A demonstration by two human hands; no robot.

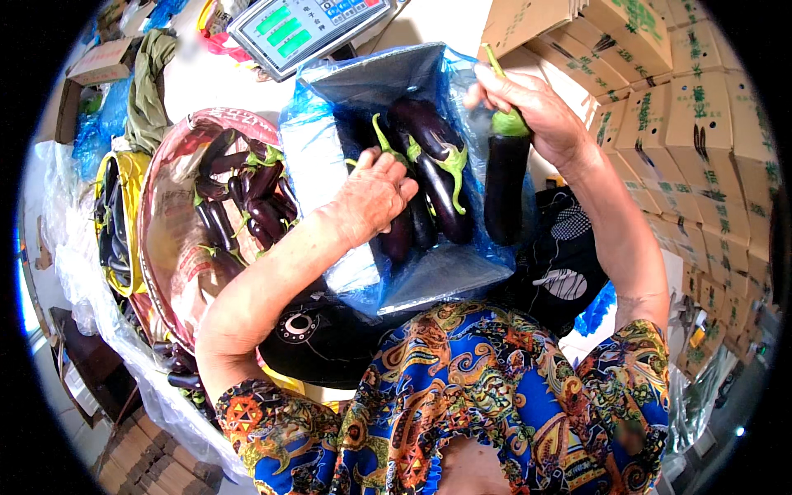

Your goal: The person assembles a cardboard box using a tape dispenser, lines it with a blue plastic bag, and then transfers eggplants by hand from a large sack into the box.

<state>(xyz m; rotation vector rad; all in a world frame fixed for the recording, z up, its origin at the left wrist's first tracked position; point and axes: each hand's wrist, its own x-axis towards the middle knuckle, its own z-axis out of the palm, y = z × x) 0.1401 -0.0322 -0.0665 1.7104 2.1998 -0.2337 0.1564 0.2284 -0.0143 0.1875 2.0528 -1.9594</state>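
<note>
Two hands are at work over a box lined with blue plastic film (318, 140), which sits tilted toward the person so that its open mouth faces the hands. The right hand (536, 107) has its grip closed about the green cap of a dark purple eggplant (505, 194), which hangs upright, stem up, at the right inner edge of the box; held by the cap, the fruit hangs straight beside the liner wall. The left hand (375, 194) lies palm down inside the box with its fingers curled over the packed eggplants (433, 165). Whether its grip is closed on one of them or only presses them flat cannot be told. The packed fruits lie side by side, lengthwise, stems pointing to the far end, a layout that fits them close together.

To the person's left a shallow round basket (161, 214) holds a loose heap of further eggplants (247, 202), within reach of the left arm. A yellow container (124, 177) with more dark fruit stands just beyond it. An electronic weighing scale (305, 29) rests on the white tabletop (219, 78) behind the box. Stacked cardboard cartons (685, 115) stand to the right. A green cloth (148, 82) lies near the basket.
</note>
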